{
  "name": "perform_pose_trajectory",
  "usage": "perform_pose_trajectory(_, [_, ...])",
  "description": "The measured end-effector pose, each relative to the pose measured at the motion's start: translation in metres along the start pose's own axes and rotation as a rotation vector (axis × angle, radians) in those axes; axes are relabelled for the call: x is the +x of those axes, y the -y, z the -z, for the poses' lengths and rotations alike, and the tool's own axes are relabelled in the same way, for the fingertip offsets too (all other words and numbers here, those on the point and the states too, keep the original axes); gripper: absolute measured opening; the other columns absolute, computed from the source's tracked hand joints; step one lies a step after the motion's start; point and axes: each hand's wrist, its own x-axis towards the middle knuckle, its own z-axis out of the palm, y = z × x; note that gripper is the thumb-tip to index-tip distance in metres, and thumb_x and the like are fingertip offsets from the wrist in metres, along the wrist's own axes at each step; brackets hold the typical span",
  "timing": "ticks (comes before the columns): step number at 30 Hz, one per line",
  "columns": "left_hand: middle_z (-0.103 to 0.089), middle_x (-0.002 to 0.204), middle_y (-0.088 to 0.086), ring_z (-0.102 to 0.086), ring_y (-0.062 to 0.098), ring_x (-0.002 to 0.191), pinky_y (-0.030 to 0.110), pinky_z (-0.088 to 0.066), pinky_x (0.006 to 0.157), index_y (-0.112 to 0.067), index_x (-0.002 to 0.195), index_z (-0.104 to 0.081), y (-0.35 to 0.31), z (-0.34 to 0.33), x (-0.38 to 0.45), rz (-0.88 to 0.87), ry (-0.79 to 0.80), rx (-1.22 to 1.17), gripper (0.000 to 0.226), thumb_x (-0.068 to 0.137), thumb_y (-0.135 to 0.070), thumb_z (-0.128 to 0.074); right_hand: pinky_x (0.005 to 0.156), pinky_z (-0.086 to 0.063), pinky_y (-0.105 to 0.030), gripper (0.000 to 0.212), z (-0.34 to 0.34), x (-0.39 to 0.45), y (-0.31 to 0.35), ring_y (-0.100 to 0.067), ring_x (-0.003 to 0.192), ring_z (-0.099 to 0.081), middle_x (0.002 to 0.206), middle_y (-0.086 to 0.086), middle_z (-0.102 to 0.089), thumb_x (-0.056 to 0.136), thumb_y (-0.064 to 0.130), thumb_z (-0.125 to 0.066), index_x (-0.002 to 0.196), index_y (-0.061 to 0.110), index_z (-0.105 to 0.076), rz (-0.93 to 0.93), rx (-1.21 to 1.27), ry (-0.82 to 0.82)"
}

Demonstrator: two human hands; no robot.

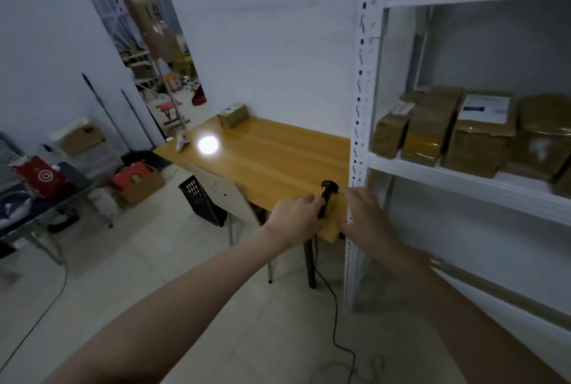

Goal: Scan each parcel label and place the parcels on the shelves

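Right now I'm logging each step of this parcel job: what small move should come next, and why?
Probably lift the scanner off the table with the left hand, whose fingers touch its handle. One parcel at the table's far end waits to be scanned.

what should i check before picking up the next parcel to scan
1. Scanner in hand: ok, the left hand grips its handle at the table's near corner.
2. Right hand free: ok, fingers relaxed, holding nothing.
3. Parcel waiting: ok, one parcel sits at the far end of the table.
4. Label readable: cannot tell, too far and blurred.
5. Cable clear: cannot tell, it trails over the floor near the shelf post.
6. Shelf space: cannot tell, the middle level already holds several parcels.
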Motion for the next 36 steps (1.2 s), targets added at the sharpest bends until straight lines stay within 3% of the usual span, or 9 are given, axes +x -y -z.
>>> perform_pose_trajectory(4, [-0.049, 0.132, 0.007, -0.061, 0.029, 0.099, 0.037, -0.049, 0.06, -0.018, 0.142, -0.035, 0.068, -0.002, 0.009, 0.114, -0.005, 0.021, 0.048, 0.101, -0.042, -0.042, 0.096, -0.044, -0.042, 0.057, -0.032, 0.043, 0.032, -0.028, 0.126, -0.04, 0.138, -0.006, -0.042, 0.086, 0.018, -0.063, 0.139, 0.017, -0.041, 0.023, -0.005, 0.034])
perform_pose_trajectory(13, [-0.051, 0.132, 0.006, -0.06, 0.028, 0.105, 0.043, -0.055, 0.076, -0.019, 0.141, -0.036, 0.236, -0.005, 0.049, 0.237, -0.09, 0.011, 0.049, 0.1, -0.044, -0.043, 0.097, -0.045, -0.04, 0.054, -0.1, 0.182, 0.103, -0.026, 0.128, -0.036, 0.141, -0.006, -0.036, 0.09, 0.027, -0.06, 0.138, 0.016, -0.038, 0.009, -0.059, 0.109])
perform_pose_trajectory(26, [-0.053, 0.13, 0.003, -0.061, 0.023, 0.102, 0.038, -0.056, 0.075, -0.019, 0.139, -0.041, 0.501, -0.025, 0.215, 0.326, -0.126, -0.097, 0.047, 0.099, -0.042, -0.047, 0.096, -0.046, -0.037, 0.064, -0.195, 0.45, 0.181, -0.026, 0.131, -0.035, 0.146, -0.005, -0.03, 0.091, 0.023, -0.058, 0.147, 0.019, -0.029, -0.032, -0.024, 0.179])
perform_pose_trajectory(31, [-0.052, 0.133, 0.003, -0.061, 0.023, 0.103, 0.039, -0.056, 0.076, -0.019, 0.139, -0.043, 0.592, -0.048, 0.281, 0.321, -0.146, -0.169, 0.046, 0.099, -0.043, -0.047, 0.084, -0.045, -0.032, 0.062, -0.242, 0.547, 0.196, -0.025, 0.118, -0.044, 0.134, -0.007, -0.04, 0.089, 0.022, -0.06, 0.145, 0.019, -0.033, -0.039, -0.012, 0.181])
perform_pose_trajectory(36, [-0.052, 0.129, 0.004, -0.062, 0.025, 0.093, 0.038, -0.054, 0.067, -0.018, 0.137, -0.041, 0.7, -0.099, 0.368, 0.267, -0.1, -0.116, 0.044, 0.1, -0.042, -0.045, 0.097, -0.044, -0.037, 0.063, -0.308, 0.669, 0.207, -0.026, 0.128, -0.038, 0.141, -0.009, -0.036, 0.09, 0.025, -0.061, 0.145, 0.016, -0.031, -0.077, -0.022, 0.167])
